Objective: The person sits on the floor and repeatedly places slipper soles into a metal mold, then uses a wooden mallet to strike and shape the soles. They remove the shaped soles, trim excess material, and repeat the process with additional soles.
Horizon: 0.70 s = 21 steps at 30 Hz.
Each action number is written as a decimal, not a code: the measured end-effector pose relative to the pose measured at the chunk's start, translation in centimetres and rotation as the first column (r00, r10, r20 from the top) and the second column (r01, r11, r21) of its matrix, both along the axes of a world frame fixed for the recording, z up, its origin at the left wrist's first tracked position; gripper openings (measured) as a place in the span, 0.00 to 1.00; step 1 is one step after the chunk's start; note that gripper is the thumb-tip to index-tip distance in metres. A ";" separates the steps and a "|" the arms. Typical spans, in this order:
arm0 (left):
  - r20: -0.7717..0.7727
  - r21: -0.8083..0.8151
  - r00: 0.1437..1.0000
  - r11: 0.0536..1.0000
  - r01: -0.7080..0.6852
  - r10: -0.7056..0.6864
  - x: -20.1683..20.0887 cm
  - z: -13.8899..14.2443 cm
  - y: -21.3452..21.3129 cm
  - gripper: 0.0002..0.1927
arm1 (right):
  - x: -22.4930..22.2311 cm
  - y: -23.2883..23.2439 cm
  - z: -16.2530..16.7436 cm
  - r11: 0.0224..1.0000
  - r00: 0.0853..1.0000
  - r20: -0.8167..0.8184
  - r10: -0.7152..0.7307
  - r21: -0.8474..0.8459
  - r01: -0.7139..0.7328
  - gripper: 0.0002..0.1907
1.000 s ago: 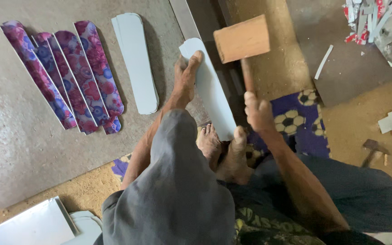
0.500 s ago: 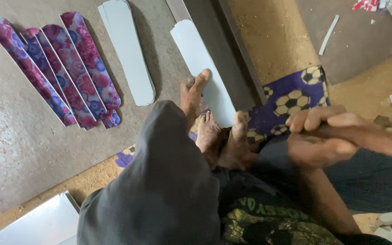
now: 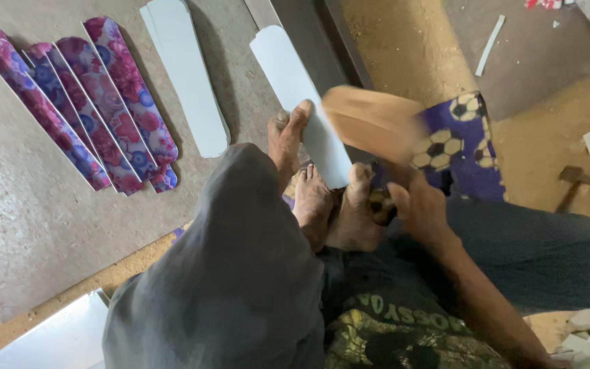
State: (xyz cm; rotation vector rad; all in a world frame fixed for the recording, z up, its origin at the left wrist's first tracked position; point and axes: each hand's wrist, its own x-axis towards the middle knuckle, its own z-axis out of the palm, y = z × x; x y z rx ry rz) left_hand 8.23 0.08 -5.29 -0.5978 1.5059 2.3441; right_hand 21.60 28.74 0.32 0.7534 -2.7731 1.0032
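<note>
The right hand [image 3: 418, 205] is closing in a full fist around the handle of a wooden mallet [image 3: 375, 123], whose tan block head is blurring just above the pale blue blade-shaped strip [image 3: 295, 89]. The right forearm is running up from the lower right, wrist bent toward the strip.

The left hand [image 3: 287, 133] is lying nearly flat, fingers together and pointing away, thumb spread, pressing on the near left edge of that strip and the board beside it. It is grasping nothing. Its arm, in a grey sleeve [image 3: 227, 273], is reaching straight forward over the bent knee.

The strip is lying slantwise on the floor, its near end touching the person's bare feet [image 3: 336, 205], its right side resting against a dark metal bar [image 3: 315, 41]. A second pale strip [image 3: 186, 82] is lying to the left, near four flower-patterned strips [image 3: 83, 102] on the grey board [image 3: 22, 225]. A small hammer [image 3: 575, 181] is lying well apart on the right.
</note>
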 end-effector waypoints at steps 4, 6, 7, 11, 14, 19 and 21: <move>-0.030 -0.030 1.000 0.999 0.009 -0.010 0.2 0.3 0.0 0.24 | 2.5 -0.6 1.1 0.730 0.762 0.372 -0.530 -0.257 0.633 0.19; 0.024 -0.017 0.999 0.999 0.038 -0.038 0.3 0.1 0.0 0.24 | 3.7 -0.9 0.9 0.610 0.867 0.270 -0.420 -0.623 0.490 0.23; 0.035 0.007 0.999 1.000 0.024 -0.024 0.3 0.0 0.0 0.24 | 3.8 -0.8 0.4 0.523 0.912 0.162 -0.377 -0.775 0.354 0.25; 0.030 0.017 0.999 1.000 0.014 -0.015 0.1 -0.5 0.1 0.27 | 2.2 0.7 -1.3 0.897 0.882 0.234 -0.409 0.282 0.341 0.25; 0.050 -0.063 0.998 0.998 0.027 -0.024 -0.1 -0.8 0.1 0.28 | 0.2 1.9 0.2 0.785 0.787 0.270 -0.555 -0.142 0.603 0.25; 0.059 -0.095 0.996 0.993 0.069 -0.064 0.0 -1.4 0.0 0.30 | -3.3 -0.4 6.1 0.109 0.824 0.312 -0.473 -0.907 0.406 0.22; 0.063 -0.092 0.995 0.993 0.081 -0.075 -0.1 -1.7 -0.1 0.31 | -5.5 -2.7 6.1 0.178 0.860 0.187 -0.475 -0.937 0.302 0.17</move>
